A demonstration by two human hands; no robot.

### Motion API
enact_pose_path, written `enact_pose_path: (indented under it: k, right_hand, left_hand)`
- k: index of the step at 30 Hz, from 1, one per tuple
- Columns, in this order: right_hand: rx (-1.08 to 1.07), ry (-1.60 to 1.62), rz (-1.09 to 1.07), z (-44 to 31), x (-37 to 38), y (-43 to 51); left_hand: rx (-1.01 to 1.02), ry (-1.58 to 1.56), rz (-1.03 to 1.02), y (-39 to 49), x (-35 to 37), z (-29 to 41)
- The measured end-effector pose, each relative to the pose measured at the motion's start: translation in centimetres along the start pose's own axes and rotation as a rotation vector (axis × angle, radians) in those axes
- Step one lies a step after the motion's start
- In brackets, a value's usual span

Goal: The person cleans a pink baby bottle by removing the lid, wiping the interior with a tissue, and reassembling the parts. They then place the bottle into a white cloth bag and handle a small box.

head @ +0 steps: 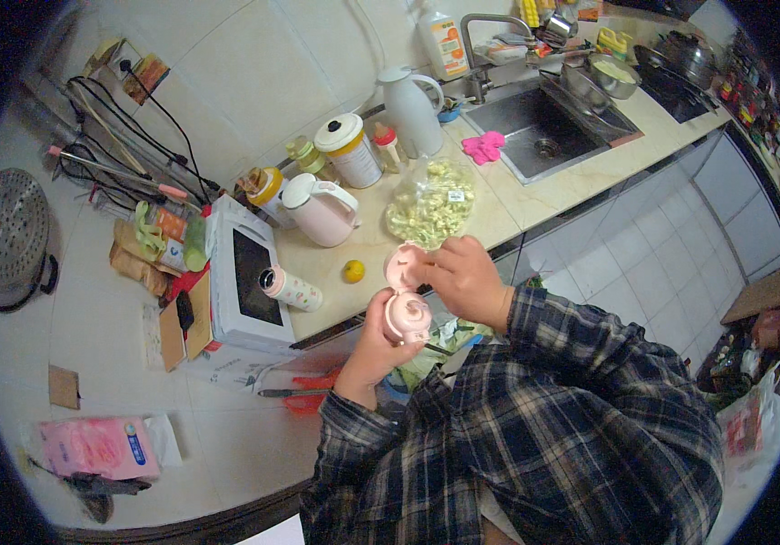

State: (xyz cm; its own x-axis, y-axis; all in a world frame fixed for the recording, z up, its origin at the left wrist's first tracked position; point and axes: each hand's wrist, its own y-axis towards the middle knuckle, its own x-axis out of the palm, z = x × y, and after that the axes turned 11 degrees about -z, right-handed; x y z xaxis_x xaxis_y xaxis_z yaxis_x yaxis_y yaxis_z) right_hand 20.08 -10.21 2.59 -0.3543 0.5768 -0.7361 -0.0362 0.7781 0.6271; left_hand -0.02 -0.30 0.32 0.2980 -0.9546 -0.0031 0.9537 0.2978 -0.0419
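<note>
My left hand (371,347) grips the round base of a pink bottle lid (409,317), held above the counter's front edge. Its hinged cap (403,268) is flipped up, and my right hand (466,281) pinches that cap's right side with thumb and fingers. To the left, a white bottle (294,289) with a small printed pattern stands on the counter without a lid, its dark mouth visible. A yellow lemon-like fruit (353,271) lies between the bottle and my hands.
Behind my hands sits a clear bag of chopped vegetables (430,201). A pink electric kettle (318,211), a grey vacuum jug (413,112) and a lidded canister (350,153) line the wall. The microwave (243,266) borders the left; a sink (546,129) with a pink cloth (484,147) lies right.
</note>
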Motion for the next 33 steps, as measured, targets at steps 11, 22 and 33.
enact_pose_path:
  k: [11,22,33]
  right_hand:
    - [0.022,0.354,-0.076,-0.1,-0.1,-0.1]
    - [0.308,0.692,-0.067,-2.6,0.8,-1.0]
    - [-0.019,0.308,0.023,-3.4,0.9,-1.0]
  left_hand:
    - [0.005,-0.033,0.085,-0.2,0.3,0.4]
    - [0.176,-0.007,0.157,0.5,0.6,0.8]
    - [0.170,-0.063,0.222,0.5,1.4,0.6]
